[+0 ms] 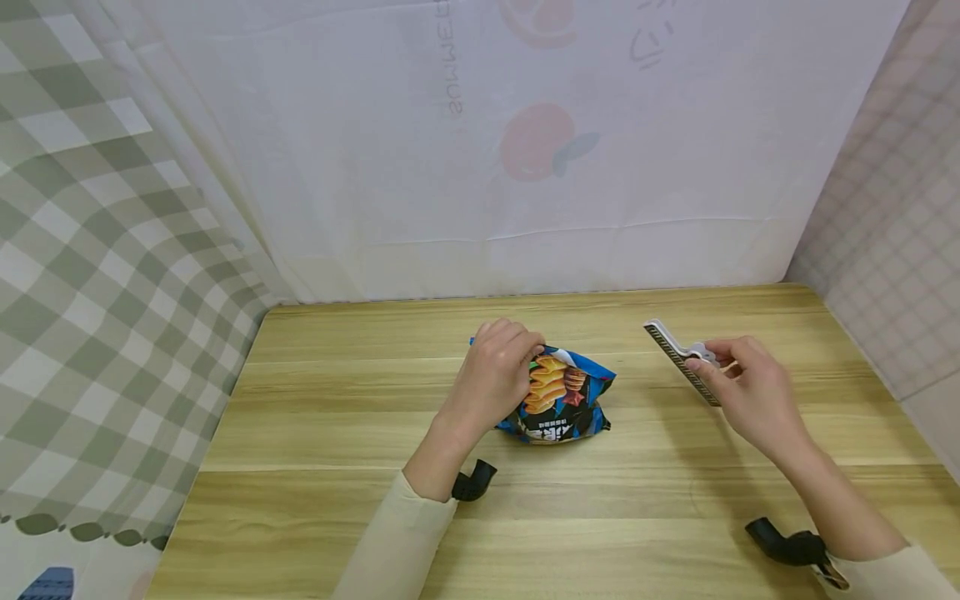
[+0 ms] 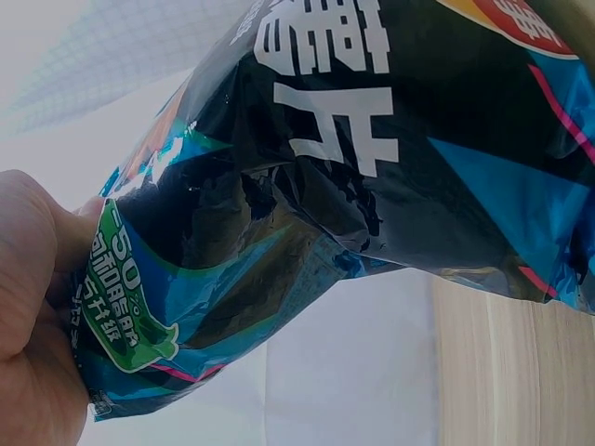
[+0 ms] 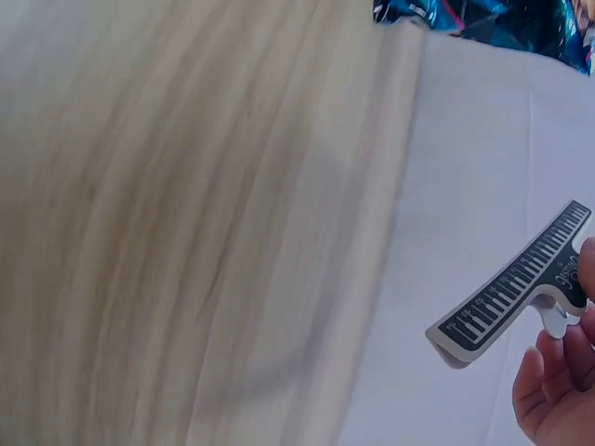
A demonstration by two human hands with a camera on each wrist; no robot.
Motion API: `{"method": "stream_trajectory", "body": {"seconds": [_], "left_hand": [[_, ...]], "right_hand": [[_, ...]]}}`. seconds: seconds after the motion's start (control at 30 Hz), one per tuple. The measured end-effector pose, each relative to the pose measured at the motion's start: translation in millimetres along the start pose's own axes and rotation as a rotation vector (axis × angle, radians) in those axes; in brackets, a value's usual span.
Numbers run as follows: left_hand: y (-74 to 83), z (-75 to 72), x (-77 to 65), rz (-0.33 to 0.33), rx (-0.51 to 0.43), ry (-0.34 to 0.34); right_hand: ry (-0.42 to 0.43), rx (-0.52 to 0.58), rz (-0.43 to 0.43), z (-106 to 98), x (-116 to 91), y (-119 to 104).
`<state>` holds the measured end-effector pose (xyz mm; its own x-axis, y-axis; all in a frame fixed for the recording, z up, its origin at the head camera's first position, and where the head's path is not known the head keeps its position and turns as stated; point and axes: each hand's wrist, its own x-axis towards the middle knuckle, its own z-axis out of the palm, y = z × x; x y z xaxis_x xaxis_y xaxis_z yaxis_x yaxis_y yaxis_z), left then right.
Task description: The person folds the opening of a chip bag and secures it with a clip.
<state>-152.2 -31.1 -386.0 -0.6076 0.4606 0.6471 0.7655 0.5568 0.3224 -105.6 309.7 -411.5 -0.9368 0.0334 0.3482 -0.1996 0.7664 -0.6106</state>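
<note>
My left hand (image 1: pixel 495 371) pinches one edge of a blue and black snack bag (image 1: pixel 562 404) near the middle of the wooden table. Orange crisps and white lettering are printed on the bag. In the left wrist view the snack bag (image 2: pixel 279 232) looks puffed, with creases near the held end. Off to the right, my right hand (image 1: pixel 757 396) holds a long bag clip (image 1: pixel 678 360) by its handle, thumb against fingers, above the tabletop. A piano-key pattern runs along the clip (image 3: pixel 516 283) in the right wrist view. Clip and bag are apart.
The wooden table (image 1: pixel 322 417) spreads around both hands. A white cloth (image 1: pixel 360 167) with faded fruit prints hangs behind it. Checked cloths flank it, a green-grey one (image 1: pixel 97 250) on the left and a paler one (image 1: pixel 885 233) on the right.
</note>
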Motion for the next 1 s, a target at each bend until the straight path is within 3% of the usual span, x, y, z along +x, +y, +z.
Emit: {"method": "stream_trajectory", "body": {"seconds": [0.27, 0.53, 1.0], "left_hand": [[-0.4, 0.1, -0.6, -0.003, -0.008, 0.0], [0.0, -0.4, -0.6, -0.004, -0.013, -0.003], [-0.1, 0.0, -1.1, -0.007, -0.016, 0.003]], "right_hand": [[0.01, 0.04, -0.139, 6, -8, -17], [0.0, -0.04, -0.292, 6, -10, -24], [-0.039, 0.027, -0.404, 15, -7, -26]]}}
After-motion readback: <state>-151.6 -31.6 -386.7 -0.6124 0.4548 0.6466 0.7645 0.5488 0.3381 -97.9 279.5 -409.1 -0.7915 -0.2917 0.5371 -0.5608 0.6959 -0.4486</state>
